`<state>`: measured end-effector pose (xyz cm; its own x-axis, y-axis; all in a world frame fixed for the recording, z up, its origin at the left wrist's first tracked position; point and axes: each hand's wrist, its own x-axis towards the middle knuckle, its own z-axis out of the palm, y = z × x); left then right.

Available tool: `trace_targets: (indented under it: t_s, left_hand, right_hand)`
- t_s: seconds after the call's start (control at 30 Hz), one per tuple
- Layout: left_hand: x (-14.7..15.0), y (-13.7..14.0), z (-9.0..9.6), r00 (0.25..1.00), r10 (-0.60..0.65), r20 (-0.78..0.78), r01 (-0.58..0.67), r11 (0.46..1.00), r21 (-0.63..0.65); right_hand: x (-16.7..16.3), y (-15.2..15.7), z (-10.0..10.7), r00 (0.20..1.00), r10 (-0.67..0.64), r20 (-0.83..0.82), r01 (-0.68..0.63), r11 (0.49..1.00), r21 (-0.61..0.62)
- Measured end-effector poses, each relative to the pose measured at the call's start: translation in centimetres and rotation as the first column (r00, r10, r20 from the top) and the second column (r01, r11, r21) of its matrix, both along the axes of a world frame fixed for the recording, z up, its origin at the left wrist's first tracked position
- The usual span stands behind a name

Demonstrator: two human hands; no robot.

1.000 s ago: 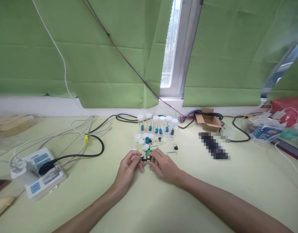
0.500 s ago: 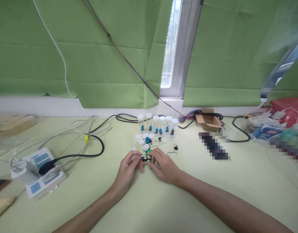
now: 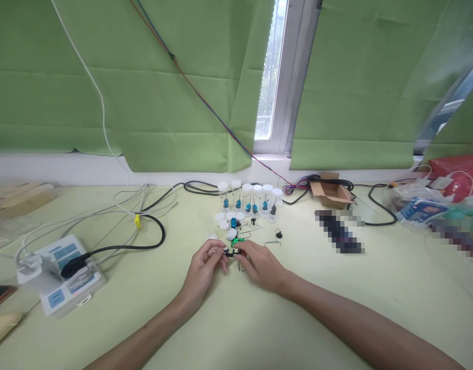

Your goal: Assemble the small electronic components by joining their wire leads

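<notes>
Between my hands is a small black part (image 3: 230,253) with a thin metal rod at its left end; its exact kind is too small to make out. My left hand (image 3: 205,262) pinches it from the left, around the rod end. With thumb and index finger, my right hand (image 3: 263,264) grips its right end, and a thin bent metal piece (image 3: 240,268) shows below those fingers. A small green piece (image 3: 237,242) lies just beyond my right fingertips, by a white round cap (image 3: 231,235).
Clear tubes with white caps (image 3: 247,198) stand behind, holding blue and dark parts. Hex keys (image 3: 273,242), a black knob (image 3: 279,235) and blue pieces (image 3: 233,222) lie nearby. A power strip (image 3: 62,277) with cables is left; an open cardboard box (image 3: 332,194) sits back right.
My right thumb and index finger have closed in on the right end of the black part. More of the green piece shows now. My left hand has stayed almost still.
</notes>
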<state>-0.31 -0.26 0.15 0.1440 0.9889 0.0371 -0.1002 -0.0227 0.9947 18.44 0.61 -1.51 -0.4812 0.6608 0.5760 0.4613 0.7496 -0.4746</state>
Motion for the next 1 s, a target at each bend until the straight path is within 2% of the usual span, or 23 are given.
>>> trace_targets:
  t_s: [0.2, 0.53, 1.0]
  left_hand:
    - [0.06, -0.02, 0.07, 1.0, 0.004, 0.001, -0.004, 1.0, -0.003]
    - [0.12, -0.2, 0.27, 1.0, 0.004, -0.002, -0.004, 1.0, -0.004]
    - [0.24, -0.2, 0.46, 1.0, 0.01, -0.001, -0.01, 1.0, -0.014]
  right_hand:
    - [-0.04, -0.01, -0.06, 1.0, -0.024, 0.001, 0.024, 1.0, -0.006]
    - [0.12, -0.17, 0.09, 0.999, 0.031, -0.032, -0.032, 0.999, -0.035]
    - [0.0, -0.01, -0.04, 1.0, 0.003, -0.009, -0.003, 1.0, -0.005]
